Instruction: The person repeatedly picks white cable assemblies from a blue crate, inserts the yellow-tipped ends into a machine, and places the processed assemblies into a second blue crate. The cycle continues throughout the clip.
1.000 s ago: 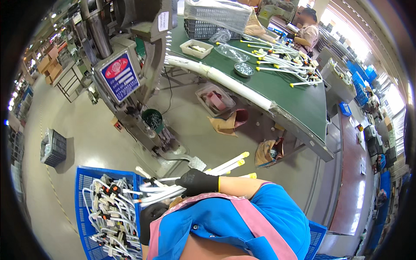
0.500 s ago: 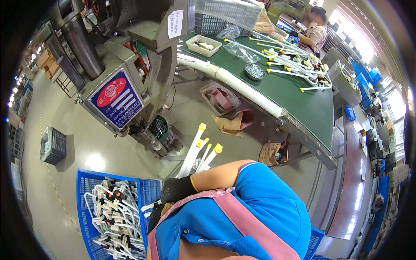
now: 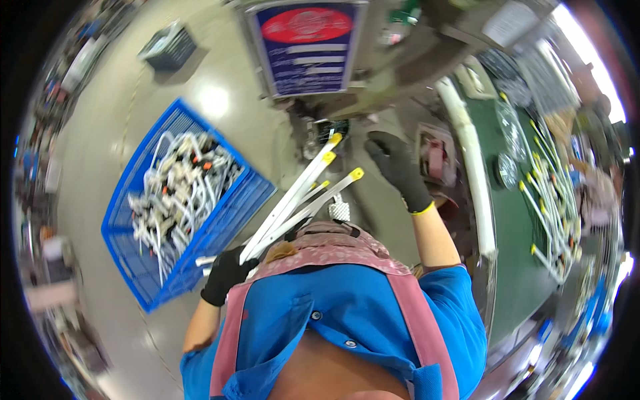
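My left hand point(image 3: 227, 275), in a dark glove, is closed round the lower ends of several white bars point(image 3: 291, 205) with yellow end pieces. The bars lean across my lap, their yellow ends pointing away toward the machine. My right hand point(image 3: 395, 167), in a dark glove with a yellow cuff, is raised to the right of the bars and apart from them. Its fingers are stretched out, slightly blurred, and nothing shows in them. Beside my left hand stands a blue crate point(image 3: 127, 253) heaped with bent white tube assemblies point(image 3: 187, 180) bearing black and orange parts.
Ahead is a machine with a blue and red plate point(image 3: 307, 67). A green-topped table point(image 3: 513, 287) on the right carries more white pieces with yellow ends point(image 3: 550, 207) and a small dish point(image 3: 507, 170). A tub point(image 3: 437, 157) sits below it. Far left, a dark basket point(image 3: 168, 50) stands on the floor.
My view has swung to the right-hand side's opposite, bringing the crate further in. My right arm has moved from across my body out to the right. My left hand has come into clearer view with the bars.
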Tool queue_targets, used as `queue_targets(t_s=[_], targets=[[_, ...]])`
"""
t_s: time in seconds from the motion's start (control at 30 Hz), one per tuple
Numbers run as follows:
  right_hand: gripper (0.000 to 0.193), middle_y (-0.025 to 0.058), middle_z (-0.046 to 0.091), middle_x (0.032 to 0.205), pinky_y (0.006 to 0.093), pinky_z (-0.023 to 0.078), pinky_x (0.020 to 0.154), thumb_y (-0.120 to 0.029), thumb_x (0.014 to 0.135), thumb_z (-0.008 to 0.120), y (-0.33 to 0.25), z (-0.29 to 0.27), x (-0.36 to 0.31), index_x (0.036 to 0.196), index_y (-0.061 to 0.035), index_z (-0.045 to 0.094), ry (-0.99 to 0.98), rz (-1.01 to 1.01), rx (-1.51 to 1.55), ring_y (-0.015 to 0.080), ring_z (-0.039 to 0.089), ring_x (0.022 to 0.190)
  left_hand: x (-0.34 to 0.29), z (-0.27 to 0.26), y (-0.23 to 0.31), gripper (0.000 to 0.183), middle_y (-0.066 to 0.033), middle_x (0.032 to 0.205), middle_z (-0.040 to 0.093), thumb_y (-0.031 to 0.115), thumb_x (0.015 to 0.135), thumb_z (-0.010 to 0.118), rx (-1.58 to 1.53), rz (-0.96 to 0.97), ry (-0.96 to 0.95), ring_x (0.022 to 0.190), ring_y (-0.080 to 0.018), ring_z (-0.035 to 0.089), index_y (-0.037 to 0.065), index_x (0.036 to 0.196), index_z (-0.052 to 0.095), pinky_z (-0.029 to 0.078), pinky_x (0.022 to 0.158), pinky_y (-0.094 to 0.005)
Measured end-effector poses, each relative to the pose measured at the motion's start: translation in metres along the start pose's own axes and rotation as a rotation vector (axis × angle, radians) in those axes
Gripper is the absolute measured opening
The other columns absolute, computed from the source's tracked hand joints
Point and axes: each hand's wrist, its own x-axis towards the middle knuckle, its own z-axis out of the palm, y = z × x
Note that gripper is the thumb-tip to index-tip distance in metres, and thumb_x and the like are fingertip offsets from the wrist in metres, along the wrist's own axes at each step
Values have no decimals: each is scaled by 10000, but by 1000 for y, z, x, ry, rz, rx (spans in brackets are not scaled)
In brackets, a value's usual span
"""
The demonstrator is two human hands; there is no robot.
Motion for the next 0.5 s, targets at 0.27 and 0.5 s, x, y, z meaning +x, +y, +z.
queue_targets(t_s=[0.27,0.5], targets=[[412,164,654,1123,313,473,887,-221,906,597,30,25,48,1256,-9,558,-417,74,101,226,630,1025,-21,18,36,354,-166,745,652,335,861,643,108,-218,-24,740,-334,639,70,1095,636,422,963,-463],[355,144,682,1060,293,504,824,-213,854,672,6,35,57,1161,-40,633,-316,-376,-109,243,671,938,-40,-12,60,328,-95,673,646,229,851,650,-80,-265,-8,521,-181,618,38,1117,629,477,527,-327]])
